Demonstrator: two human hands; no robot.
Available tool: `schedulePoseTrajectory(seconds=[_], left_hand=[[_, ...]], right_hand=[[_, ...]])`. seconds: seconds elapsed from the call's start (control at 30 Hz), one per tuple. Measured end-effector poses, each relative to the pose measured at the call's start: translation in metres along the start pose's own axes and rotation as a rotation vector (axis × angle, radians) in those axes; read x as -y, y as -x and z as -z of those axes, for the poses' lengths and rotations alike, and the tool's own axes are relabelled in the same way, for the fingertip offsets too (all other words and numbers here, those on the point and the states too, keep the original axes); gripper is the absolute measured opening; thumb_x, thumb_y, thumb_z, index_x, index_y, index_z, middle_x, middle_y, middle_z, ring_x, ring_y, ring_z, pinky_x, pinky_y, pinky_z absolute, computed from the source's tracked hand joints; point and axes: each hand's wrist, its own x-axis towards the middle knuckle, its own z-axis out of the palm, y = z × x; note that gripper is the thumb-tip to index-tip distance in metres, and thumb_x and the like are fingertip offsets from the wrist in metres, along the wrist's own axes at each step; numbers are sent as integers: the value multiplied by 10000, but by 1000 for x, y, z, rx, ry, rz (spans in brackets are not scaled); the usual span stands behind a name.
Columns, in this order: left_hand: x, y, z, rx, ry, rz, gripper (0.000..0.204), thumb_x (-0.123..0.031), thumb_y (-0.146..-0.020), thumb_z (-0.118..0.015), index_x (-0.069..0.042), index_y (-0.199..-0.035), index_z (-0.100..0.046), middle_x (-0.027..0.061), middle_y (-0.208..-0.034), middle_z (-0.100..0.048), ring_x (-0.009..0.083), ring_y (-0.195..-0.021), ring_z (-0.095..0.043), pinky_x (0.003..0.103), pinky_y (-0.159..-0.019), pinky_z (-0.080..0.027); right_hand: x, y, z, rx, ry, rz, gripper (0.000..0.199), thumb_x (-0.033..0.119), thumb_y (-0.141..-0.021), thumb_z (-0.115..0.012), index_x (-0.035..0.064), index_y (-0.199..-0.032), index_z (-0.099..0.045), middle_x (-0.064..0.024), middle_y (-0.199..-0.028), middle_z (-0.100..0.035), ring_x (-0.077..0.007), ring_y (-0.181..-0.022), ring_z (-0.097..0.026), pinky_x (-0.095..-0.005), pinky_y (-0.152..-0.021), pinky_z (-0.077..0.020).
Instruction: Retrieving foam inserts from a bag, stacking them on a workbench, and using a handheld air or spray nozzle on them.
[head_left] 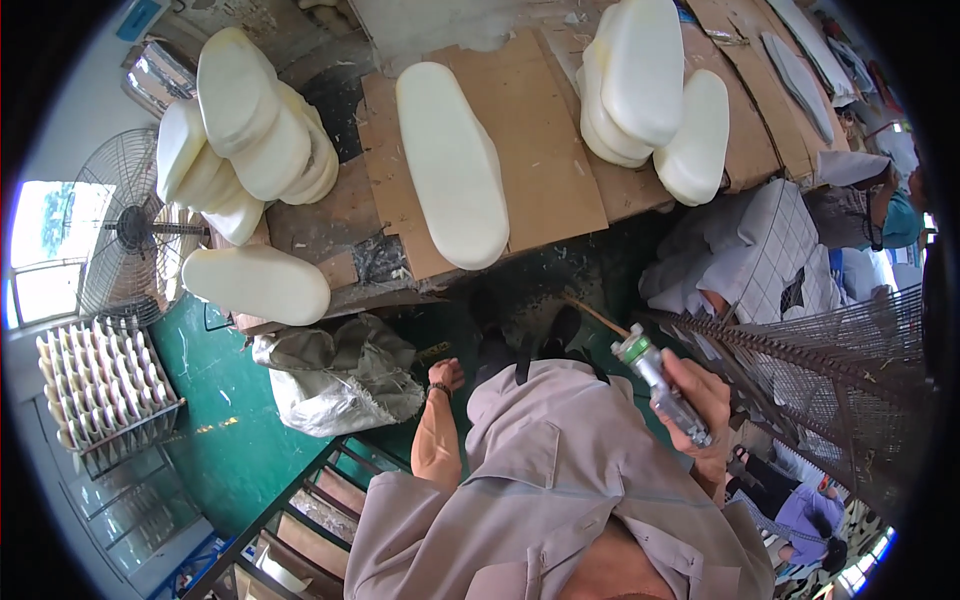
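Note:
My right hand [703, 396] is closed around a slim grey cylindrical tool [664, 388] with a green collar. From the tool's far end a thin brownish rod points toward the table edge. My left hand [447, 374] hangs low beside my hip with fingers curled in, a dark band on the wrist; nothing shows in it. In front of me one long cream-coloured foam sole [452, 165] lies flat on a cardboard sheet [560, 150], its near end reaching the table's edge. Neither hand touches it.
Piled foam soles [265, 125] stand at the table's left, with a single sole [257, 286] nearer. Another stack [632, 85] sits at right. A wire fan [130, 225], filled rack [108, 390], white sack [335, 385] and metal mesh [830, 390] surround me. People sit at lower right.

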Motion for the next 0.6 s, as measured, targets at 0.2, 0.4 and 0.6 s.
schedulePoseTrajectory(seconds=[0.2,0.4,0.6], left_hand=[[42,22,-11,-49,16,50,327,-177,-923,-707,-91,-1226,-617,48,-940,-703,226,-782,-697,473,-736,-599],[6,40,-52,43,139,-118,390,-185,-935,-697,-62,-1283,-570,109,-1108,-688,254,-955,-695,457,-814,-604],[-76,52,-94,114,363,-405,384,-126,-977,-636,-38,-1342,-552,139,-1211,-676,266,-1027,-691,422,-819,-617]], right_hand=[[-19,21,21,27,-21,-4,578,11,-758,-736,-43,-1319,-608,-156,-864,-651,-247,-697,-630,-326,-626,-497],[-30,34,37,72,-18,5,609,-17,-717,-729,-30,-1316,-619,-153,-833,-639,-267,-664,-618,-343,-613,-490],[-36,45,48,92,-15,0,586,33,-712,-719,-15,-1292,-643,-128,-778,-629,-250,-624,-607,-336,-585,-473]])
